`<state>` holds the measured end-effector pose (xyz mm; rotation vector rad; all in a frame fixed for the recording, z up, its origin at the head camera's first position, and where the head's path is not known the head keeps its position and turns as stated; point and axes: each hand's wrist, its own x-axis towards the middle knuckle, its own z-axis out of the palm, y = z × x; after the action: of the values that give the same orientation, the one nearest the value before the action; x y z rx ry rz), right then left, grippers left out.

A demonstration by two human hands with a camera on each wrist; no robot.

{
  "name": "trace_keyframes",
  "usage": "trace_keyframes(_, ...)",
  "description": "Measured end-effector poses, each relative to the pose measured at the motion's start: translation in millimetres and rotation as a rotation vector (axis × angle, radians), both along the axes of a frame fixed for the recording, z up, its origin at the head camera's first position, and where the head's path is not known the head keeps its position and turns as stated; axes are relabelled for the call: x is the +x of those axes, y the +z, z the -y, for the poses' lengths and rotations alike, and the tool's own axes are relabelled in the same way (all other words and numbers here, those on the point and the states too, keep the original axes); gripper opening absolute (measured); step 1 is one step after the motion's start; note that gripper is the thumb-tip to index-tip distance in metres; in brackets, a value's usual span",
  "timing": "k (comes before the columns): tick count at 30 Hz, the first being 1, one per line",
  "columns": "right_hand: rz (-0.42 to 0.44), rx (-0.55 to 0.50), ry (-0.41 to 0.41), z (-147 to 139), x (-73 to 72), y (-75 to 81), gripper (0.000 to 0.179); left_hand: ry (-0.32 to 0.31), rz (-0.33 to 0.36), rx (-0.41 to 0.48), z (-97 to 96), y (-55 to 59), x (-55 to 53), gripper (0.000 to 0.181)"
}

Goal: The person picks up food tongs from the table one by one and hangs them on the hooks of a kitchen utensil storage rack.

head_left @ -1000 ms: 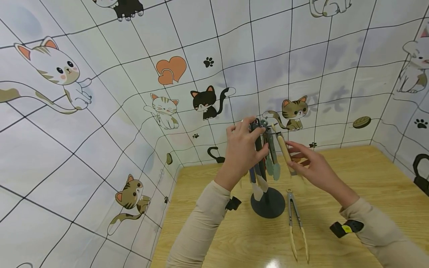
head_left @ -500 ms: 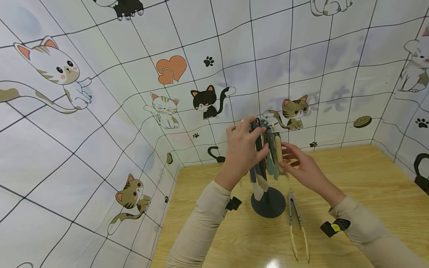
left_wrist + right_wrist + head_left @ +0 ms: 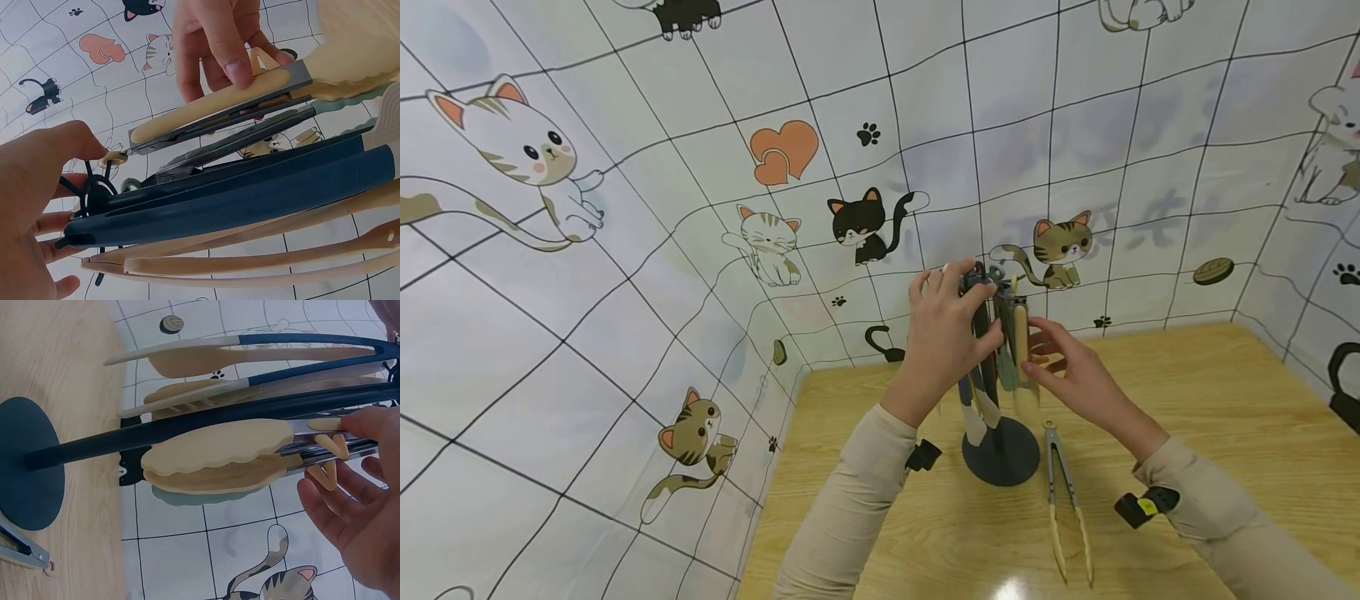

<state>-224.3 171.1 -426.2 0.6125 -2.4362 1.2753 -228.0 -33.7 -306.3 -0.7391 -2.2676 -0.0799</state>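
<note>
A dark utensil stand (image 3: 1001,467) with a round base and a hooked top rises from the table. My left hand (image 3: 942,333) grips its top, and in the left wrist view a fingertip touches a cream ring at one hook. Cream-handled tongs (image 3: 212,103) hang down from that ring. My right hand (image 3: 1078,371) holds these tongs by the handle, thumb on one side and fingers on the other. Their wavy cream heads (image 3: 215,447) point toward the base. Green-tipped tongs, blue-handled tongs (image 3: 250,200) and pale tongs (image 3: 206,265) hang beside them.
Another pair of tongs (image 3: 1056,467), grey with cream tips, lies spread on the wooden table (image 3: 1210,400), just right of the base. A cat-print sheet (image 3: 685,167) surrounds the table at the back and sides.
My right hand has moved left, bringing the cream tongs from a slant to nearly upright against the other hanging utensils. My left hand has stayed on top of the stand.
</note>
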Motion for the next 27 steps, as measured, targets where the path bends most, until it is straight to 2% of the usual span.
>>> trace_keyframes(6,0.032,0.022,0.003,-3.3,-0.8,-5.2,0.07,0.004,0.002,-0.016,-0.9,1.2,1.1,0.034)
trace_keyframes(10,0.095,0.038,-0.022,-9.5,2.1,-14.5,0.08,0.016,-0.01,-0.034,-1.0,2.0,0.9,0.035)
trace_keyframes(13,0.172,0.067,-0.068,-15.2,7.6,-30.2,0.087,0.025,-0.02,-0.044,-0.3,2.4,0.3,0.035)
trace_keyframes(16,0.253,0.121,-0.112,-18.8,15.6,-55.1,0.086,0.027,-0.029,-0.048,0.3,2.7,-0.2,0.036)
trace_keyframes(19,0.325,0.197,-0.129,-19.2,25.2,-84.4,0.076,0.024,-0.028,-0.052,0.6,2.8,-0.4,0.036)
trace_keyframes(22,0.388,0.271,-0.125,-17.0,33.9,-111.9,0.054,0.021,-0.021,-0.053,0.5,3.0,0.4,0.035)
trace_keyframes(25,0.433,0.347,-0.141,-13.5,40.8,-132.3,0.029,0.021,-0.017,-0.051,0.1,3.1,0.8,0.035)
trace_keyframes(27,0.465,0.38,-0.161,-10.5,44.2,-142.4,0.018,0.02,-0.019,-0.051,-0.2,2.8,0.7,0.035)
